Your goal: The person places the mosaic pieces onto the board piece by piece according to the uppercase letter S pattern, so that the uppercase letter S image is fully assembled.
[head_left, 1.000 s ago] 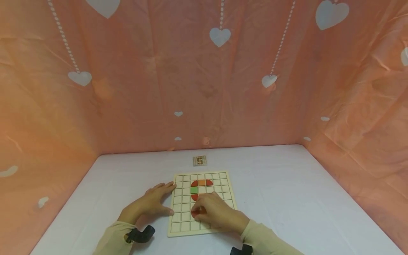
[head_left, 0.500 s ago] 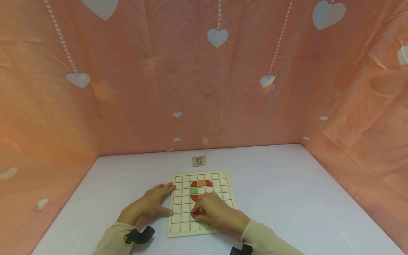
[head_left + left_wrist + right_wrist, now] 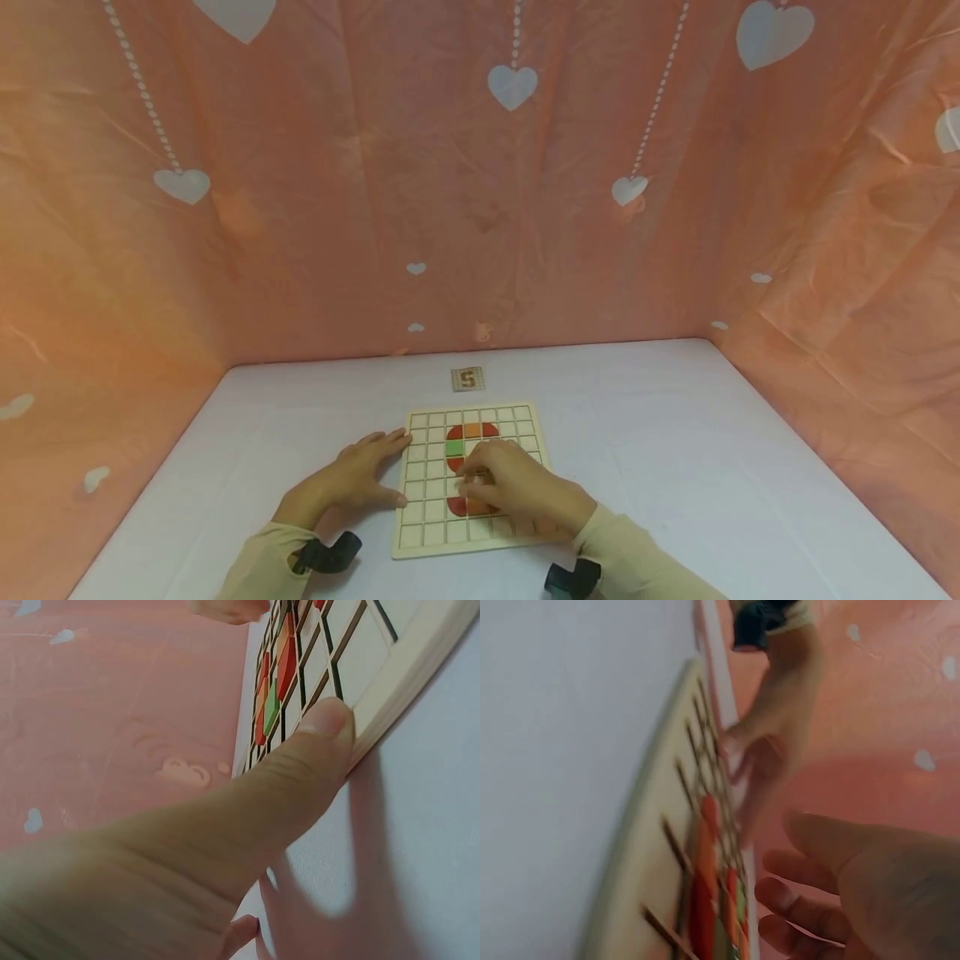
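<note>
A pale wooden grid board (image 3: pixel 431 540) lies flat on the table. Colored tiles sit in its squares: red quarter-round ones, an orange tile (image 3: pixel 472 430) in the upper row, a green tile (image 3: pixel 454 448) below it and a red tile (image 3: pixel 456 506) in a lower row. My left hand (image 3: pixel 348 482) holds the board's left edge steady, its thumb (image 3: pixel 326 724) and spread fingertips touching the rim. Just over the lower middle squares hovers my right hand (image 3: pixel 521 485), fingers loosely bent and nothing seen between them; it hides part of the tiles.
A small card (image 3: pixel 468 379) with a blocky figure like a 5 or S lies behind the board. The table (image 3: pixel 637 433) has a white cover. An orange curtain (image 3: pixel 450 208) with white hearts surrounds its back and sides. Dark straps (image 3: pixel 330 552) are on both wrists.
My right hand has lifted off the red tile in the lower row and drawn slightly up and right, uncovering it and an orange tile beside it. The left hand stays put.
</note>
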The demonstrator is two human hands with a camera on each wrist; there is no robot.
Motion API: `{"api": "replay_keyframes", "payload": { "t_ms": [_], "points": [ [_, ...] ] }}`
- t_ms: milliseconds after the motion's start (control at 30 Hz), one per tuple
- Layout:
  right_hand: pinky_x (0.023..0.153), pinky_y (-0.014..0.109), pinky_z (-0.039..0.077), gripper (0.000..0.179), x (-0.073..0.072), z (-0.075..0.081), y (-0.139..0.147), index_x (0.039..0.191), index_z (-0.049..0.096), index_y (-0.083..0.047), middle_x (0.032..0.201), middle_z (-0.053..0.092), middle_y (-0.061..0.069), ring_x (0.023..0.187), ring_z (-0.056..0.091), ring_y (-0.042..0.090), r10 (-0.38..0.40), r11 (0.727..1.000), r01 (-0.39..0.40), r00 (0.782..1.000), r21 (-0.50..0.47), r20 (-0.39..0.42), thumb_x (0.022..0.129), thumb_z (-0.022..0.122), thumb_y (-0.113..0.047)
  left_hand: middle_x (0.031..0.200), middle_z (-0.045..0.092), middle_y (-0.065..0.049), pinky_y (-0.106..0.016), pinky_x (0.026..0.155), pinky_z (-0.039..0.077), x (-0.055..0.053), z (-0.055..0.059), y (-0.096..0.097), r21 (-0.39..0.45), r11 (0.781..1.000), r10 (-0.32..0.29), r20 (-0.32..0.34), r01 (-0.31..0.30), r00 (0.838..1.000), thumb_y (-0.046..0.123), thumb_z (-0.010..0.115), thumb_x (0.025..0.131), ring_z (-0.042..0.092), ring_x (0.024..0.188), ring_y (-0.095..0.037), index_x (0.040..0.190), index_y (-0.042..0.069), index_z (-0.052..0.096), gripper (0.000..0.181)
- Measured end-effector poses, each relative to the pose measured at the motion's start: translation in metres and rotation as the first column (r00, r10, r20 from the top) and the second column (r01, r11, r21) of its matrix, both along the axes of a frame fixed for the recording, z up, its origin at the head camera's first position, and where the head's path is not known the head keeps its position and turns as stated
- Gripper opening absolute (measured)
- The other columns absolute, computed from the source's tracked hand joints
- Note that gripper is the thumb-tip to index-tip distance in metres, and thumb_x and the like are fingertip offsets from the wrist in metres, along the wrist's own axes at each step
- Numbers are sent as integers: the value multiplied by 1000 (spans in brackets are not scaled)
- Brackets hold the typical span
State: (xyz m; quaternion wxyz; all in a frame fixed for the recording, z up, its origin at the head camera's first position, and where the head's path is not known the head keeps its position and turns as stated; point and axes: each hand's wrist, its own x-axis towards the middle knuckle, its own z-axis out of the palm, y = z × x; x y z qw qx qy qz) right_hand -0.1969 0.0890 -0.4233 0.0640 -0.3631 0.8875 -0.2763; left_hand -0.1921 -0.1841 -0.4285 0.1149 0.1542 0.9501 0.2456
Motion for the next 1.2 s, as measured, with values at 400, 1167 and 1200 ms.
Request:
{"api": "replay_keyframes", "payload": {
  "t_ms": [400, 1167, 1200],
  "points": [
    [87, 36, 53, 27, -18, 16, 27, 116, 73, -4, 114, 74, 7, 103, 62, 21, -103, 982, 107, 994, -152, 38, 97, 68, -23, 160, 41, -16, -72, 118, 25, 2, 1, -2, 0, 1000, 11, -10, -11, 1000, 36, 86, 76, 32, 148, -49, 151, 8, 47, 89],
    [84, 36, 50, 25, -46, 24, 77, 116, 72, -3, 113, 74, 11, 97, 63, 20, -306, 933, 296, 952, -205, -18, 97, 66, -17, 148, 51, -28, -64, 117, 35, 1, 21, -4, 131, 989, 90, -147, -71, 985, 27, 72, 93, 44, 141, -49, 145, 2, 52, 61],
    [84, 37, 50, 25, -46, 24, 79, 116, 72, -3, 113, 74, 11, 98, 63, 20, -314, 931, 303, 949, -201, -23, 97, 66, -18, 149, 51, -28, -64, 117, 35, 1, 23, -5, 134, 988, 98, -150, -78, 984, 26, 72, 93, 44, 141, -49, 145, 2, 52, 61]
  ]
}}
